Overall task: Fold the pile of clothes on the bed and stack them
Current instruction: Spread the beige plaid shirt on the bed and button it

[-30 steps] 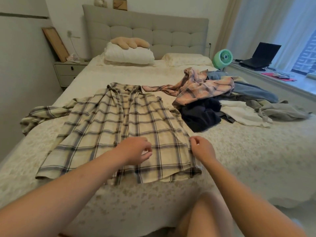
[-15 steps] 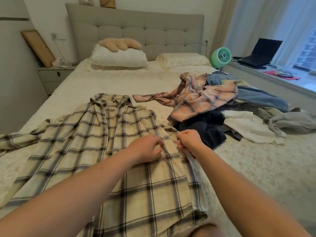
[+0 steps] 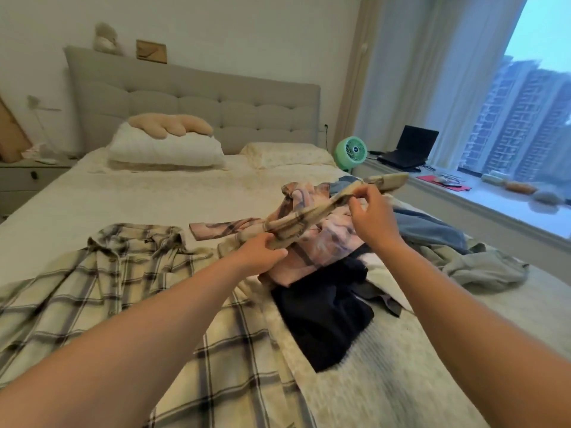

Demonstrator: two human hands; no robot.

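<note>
Gripped by both hands, left hand (image 3: 262,253) and right hand (image 3: 369,216), the shirt's sleeve (image 3: 312,216) is stretched taut (probably for folding inward). The shirt (image 3: 123,288) is spread along the bed's (image 3: 154,193) near edge.

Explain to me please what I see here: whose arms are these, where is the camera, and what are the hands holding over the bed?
There is no machine here. A person wears one wide camera on the head, looking forward and down, so the two bare arms reaching in from below are that person's own.

Both hands hold the right sleeve of the cream plaid shirt, lifted above the bed. The left hand grips the sleeve near the shoulder. The right hand pinches it further along, with the cuff sticking out beyond the fingers. The rest of the shirt lies spread flat on the bed.

To the right is the unfolded pile: a pink plaid shirt, a dark navy garment, something blue and a grey-green piece. Pillows, a green fan and a laptop are behind.
</note>
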